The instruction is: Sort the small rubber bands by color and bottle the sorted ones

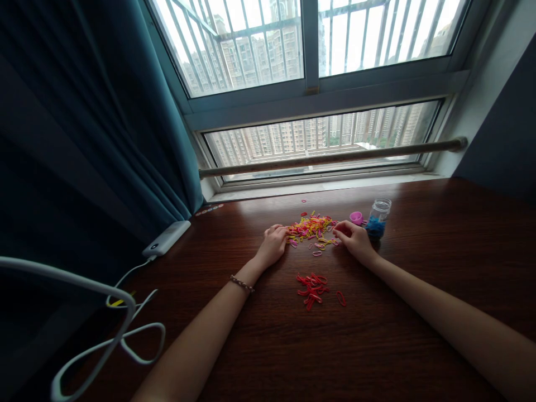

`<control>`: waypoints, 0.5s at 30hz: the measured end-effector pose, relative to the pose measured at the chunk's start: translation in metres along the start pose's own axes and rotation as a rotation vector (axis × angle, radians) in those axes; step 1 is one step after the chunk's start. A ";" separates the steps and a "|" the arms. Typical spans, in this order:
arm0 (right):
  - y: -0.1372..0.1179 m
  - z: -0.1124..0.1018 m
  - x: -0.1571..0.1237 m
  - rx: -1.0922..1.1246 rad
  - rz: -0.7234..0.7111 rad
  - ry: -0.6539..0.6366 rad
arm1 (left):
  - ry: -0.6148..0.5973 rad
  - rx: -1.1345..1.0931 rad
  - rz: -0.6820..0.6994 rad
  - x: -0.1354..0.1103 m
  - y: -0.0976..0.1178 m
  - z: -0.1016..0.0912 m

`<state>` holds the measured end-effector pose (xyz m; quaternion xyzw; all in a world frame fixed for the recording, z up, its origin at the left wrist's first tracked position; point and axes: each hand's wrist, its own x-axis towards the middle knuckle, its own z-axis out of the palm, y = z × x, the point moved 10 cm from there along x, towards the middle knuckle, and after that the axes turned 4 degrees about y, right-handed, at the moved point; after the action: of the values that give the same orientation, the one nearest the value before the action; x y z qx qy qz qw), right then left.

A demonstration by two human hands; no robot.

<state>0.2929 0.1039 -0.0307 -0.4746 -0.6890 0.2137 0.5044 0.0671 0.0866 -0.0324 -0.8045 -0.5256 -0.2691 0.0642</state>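
A mixed pile of small loop-shaped bands point(310, 226), mostly yellow, pink and red, lies on the dark wooden table. My left hand point(274, 243) rests at the pile's left edge, fingers loosely bent and touching the bands. At the opposite edge, my right hand point(354, 238) has thumb and forefinger drawn together in a pinch; whatever is between them is too small to make out. Closer to me sits a separate cluster of red bands point(312, 290), with a single red band point(341, 298) to its right. Beyond my right hand stands an uncapped clear jar point(380, 211) containing blue bands point(375, 228).
A pink lid point(356, 218) lies left of the jar. One stray band point(304, 201) is near the windowsill. At left are a white power bank point(166, 238) and a looped white cable point(125, 301). A curtain point(167, 139) and a rail point(335, 160) border the table.
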 end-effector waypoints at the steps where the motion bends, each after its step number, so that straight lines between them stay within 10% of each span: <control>1: 0.000 0.000 0.000 0.000 -0.001 -0.003 | 0.004 -0.008 0.000 0.000 0.000 0.000; 15: -0.002 -0.001 0.000 0.004 -0.007 0.001 | 0.195 -0.087 -0.162 -0.001 -0.024 -0.022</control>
<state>0.2928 0.1023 -0.0287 -0.4713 -0.6898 0.2132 0.5065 0.0374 0.0881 -0.0187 -0.7316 -0.5678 -0.3728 0.0580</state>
